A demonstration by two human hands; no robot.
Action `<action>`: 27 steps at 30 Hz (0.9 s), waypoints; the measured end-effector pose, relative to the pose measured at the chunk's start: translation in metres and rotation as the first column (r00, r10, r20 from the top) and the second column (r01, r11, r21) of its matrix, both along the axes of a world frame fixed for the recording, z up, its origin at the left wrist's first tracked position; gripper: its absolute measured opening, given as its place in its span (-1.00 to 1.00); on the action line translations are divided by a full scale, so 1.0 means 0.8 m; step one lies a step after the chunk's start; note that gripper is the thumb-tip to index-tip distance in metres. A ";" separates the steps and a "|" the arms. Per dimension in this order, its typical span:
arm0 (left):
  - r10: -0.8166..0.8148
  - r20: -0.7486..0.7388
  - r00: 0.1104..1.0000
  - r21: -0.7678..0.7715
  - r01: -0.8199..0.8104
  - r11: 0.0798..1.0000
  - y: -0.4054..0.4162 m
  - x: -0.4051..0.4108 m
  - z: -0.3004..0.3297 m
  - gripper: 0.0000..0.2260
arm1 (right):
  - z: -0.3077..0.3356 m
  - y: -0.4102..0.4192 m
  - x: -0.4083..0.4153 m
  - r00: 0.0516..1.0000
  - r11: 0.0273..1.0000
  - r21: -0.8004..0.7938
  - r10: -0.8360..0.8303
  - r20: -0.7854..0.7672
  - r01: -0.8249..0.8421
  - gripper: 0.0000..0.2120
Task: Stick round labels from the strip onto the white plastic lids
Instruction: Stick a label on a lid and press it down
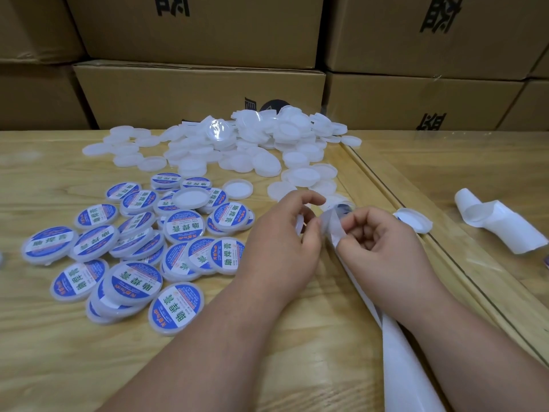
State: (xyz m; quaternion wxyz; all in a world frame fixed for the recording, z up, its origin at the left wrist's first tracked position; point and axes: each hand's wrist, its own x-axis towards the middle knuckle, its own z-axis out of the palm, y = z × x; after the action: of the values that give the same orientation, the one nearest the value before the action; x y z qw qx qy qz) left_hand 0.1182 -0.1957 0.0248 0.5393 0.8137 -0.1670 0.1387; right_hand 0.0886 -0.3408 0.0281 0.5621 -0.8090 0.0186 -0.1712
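My left hand (pixel 282 233) has its fingers curled round a white lid (pixel 300 224), most of it hidden in the palm. My right hand (pixel 374 236) pinches the top of the white label strip (pixel 398 352), which bends over its fingers and runs down toward the lower edge. A blue round label (pixel 341 209) shows at the strip's bent top, between the two hands. A heap of bare white lids (pixel 237 144) lies at the back of the table. Several labelled lids (pixel 133 248) with blue and white stickers lie at the left.
Stacked cardboard boxes (pixel 196 93) wall off the back. The wooden table (pixel 208 367) has a raised rim (pixel 445 248) running along its right side. A curled piece of spent white backing paper (pixel 499 221) lies to the right. One lid (pixel 414 220) sits by the rim.
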 end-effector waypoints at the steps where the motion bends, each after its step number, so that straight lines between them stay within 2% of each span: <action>1: 0.009 0.000 1.000 -0.007 -0.009 1.000 0.000 0.000 0.000 -0.70 | 0.000 -0.001 -0.001 1.000 1.000 0.006 0.004 -0.005 -0.004 -0.85; 10: 0.092 0.004 0.996 -0.080 -0.092 0.993 -0.002 0.007 -0.004 -0.74 | 0.004 -0.003 -0.003 0.999 0.999 0.003 -0.046 0.014 0.046 -0.83; 13: 0.096 -0.087 0.992 -0.172 -0.110 0.979 -0.002 0.005 -0.001 -0.73 | 0.005 -0.005 -0.003 0.995 0.995 0.018 -0.097 0.032 0.097 -0.83; 17: 0.032 -0.115 0.993 -0.273 -0.062 0.960 -0.001 0.000 0.004 -0.74 | 0.005 -0.005 -0.003 0.991 0.995 0.018 -0.096 0.092 0.095 -0.79; 23: -0.057 -0.160 0.985 -0.318 0.004 0.948 0.003 -0.002 0.007 -0.76 | 0.006 0.000 -0.004 0.980 0.997 -0.078 -0.013 0.197 0.028 -0.67; 27: -0.108 -0.178 0.978 -0.358 0.038 0.933 0.003 -0.001 0.007 -0.76 | 0.008 0.000 -0.005 0.975 0.992 -0.112 -0.040 0.218 0.066 -0.72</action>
State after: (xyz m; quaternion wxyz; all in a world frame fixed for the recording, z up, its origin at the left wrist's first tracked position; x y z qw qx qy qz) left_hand 0.1176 -0.1930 0.0306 0.6948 0.7066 -0.1164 0.0659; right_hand 0.0848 -0.3409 0.0341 0.5071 -0.8167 -0.0310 -0.2737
